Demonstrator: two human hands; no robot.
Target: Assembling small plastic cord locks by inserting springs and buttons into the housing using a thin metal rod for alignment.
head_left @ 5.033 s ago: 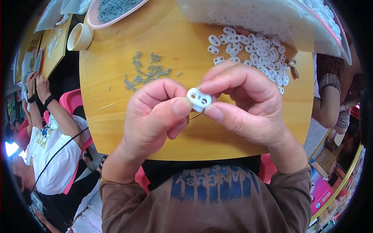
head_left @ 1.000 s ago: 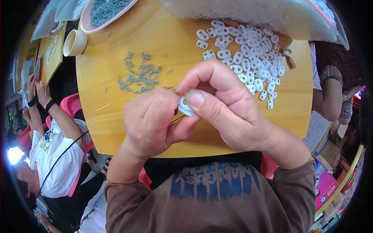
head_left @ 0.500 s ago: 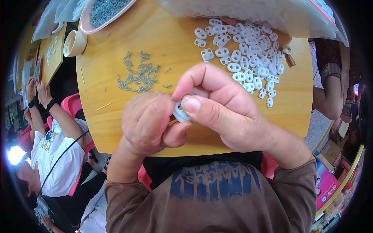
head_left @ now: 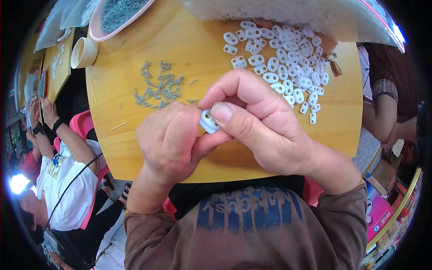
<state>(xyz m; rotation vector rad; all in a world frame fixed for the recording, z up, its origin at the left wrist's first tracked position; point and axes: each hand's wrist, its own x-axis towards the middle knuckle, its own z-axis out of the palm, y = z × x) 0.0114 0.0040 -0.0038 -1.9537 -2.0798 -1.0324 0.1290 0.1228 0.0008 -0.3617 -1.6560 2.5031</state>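
Above the table's near edge, my two hands meet around a white plastic cord lock (head_left: pixel 206 126) with holes in it. My right hand (head_left: pixel 265 130) is closed on it, thumb across its top and index finger curled at its far side. From the other side my left hand (head_left: pixel 167 139) grips it too, with a digit under its lower edge. Its left fingertips are hidden. Beyond my hands lies a loose scatter of small metal springs (head_left: pixel 164 87). To the right is a spread pile of white two-hole cord lock parts (head_left: pixel 292 63).
A pink bowl (head_left: pixel 95 28) full of springs and a cream round container (head_left: pixel 84 52) stand at the far left. A clear plastic bag (head_left: pixel 279 18) of white parts lies along the far edge. Toothpicks (head_left: pixel 119 126) lie at left. A co-worker (head_left: pixel 67 189) sits left; another person (head_left: pixel 382 90) is right.
The cord lock has turned between my fingers and shows more of its face and holes. My left hand has shifted slightly left, with its lower digit moving further under the piece.
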